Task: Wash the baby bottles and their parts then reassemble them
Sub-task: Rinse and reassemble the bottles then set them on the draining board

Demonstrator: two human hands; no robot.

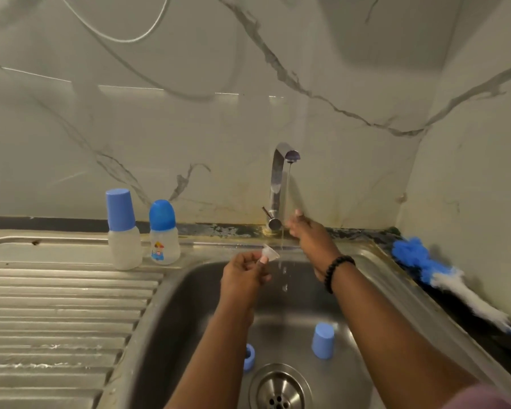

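- Ribbed drainboard (pixel 56 305): stainless steel, pressed with parallel ridges running left to right, forming the left part of the sink unit.
- Tall-capped bottle (pixel 122 231): upright on the drainboard's back edge, long axis vertical; a frosted, rounded plastic body under a tapered blue cap with a flat top.
- Printed bottle (pixel 163 233): upright just to the right of the first, nearly touching it; a translucent body bearing a small cartoon figure, topped by a domed blue cap.
- Left hand (pixel 245 276): held above the basin, thumb and fingers pinching the clear nipple (pixel 270 252).
- Clear nipple: a small, soft-looking translucent cone, tilted with its long axis running up-left to down-right, its wider end turned toward the falling water just beside it.
- Blue ring (pixel 249 357): a short plastic collar lying on the basin floor, partly hidden by the left forearm.
- Basin (pixel 171 335): brushed steel, with a round perforated drain (pixel 279 389) at the near centre.
- Tap (pixel 279 184): chrome, arched, releasing a thin stream; a lever juts from its base.
- Right hand (pixel 303 228): reaching beside the tap's base, fingers extended and gripping nothing; a dark beaded bracelet (pixel 337 271) circles the wrist.
- Loose blue cap (pixel 322 340): tapered, standing on the basin floor, closed end up.
- Bottle brush (pixel 443 276): blue and white bristles, lying diagonally along the dark right ledge.
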